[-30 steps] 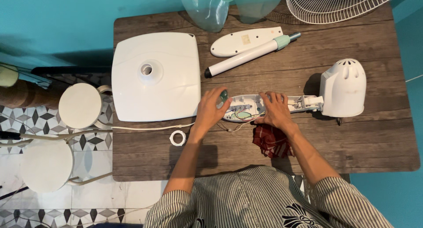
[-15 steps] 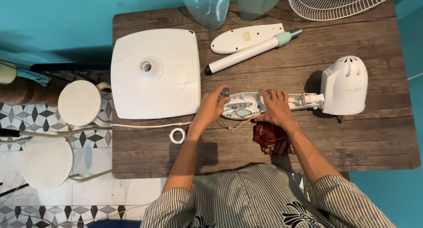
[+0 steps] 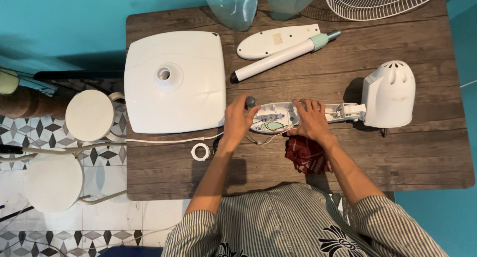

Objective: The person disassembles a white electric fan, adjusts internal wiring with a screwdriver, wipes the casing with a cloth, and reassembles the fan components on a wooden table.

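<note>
An opened white fan control housing (image 3: 276, 116) lies on the wooden table (image 3: 397, 152), with wires showing inside. It joins the white motor cover (image 3: 389, 94) to its right. My left hand (image 3: 238, 120) grips the housing's left end, fingers around a small dark knob (image 3: 251, 102). My right hand (image 3: 312, 120) rests on the housing's right part, pressing it down. A red cloth (image 3: 306, 155) lies just under my right wrist.
A square white fan base (image 3: 174, 80) lies at the left. A white pole (image 3: 280, 58) and a white cover plate (image 3: 276, 41) lie behind the housing. A wire grille (image 3: 377, 1), translucent blades (image 3: 233, 6), a white ring (image 3: 200, 151), a cable and two round stools (image 3: 89, 115) are around.
My left hand shifted slightly along the housing's left end and now closes on the dark knob. The right hand stays on the housing.
</note>
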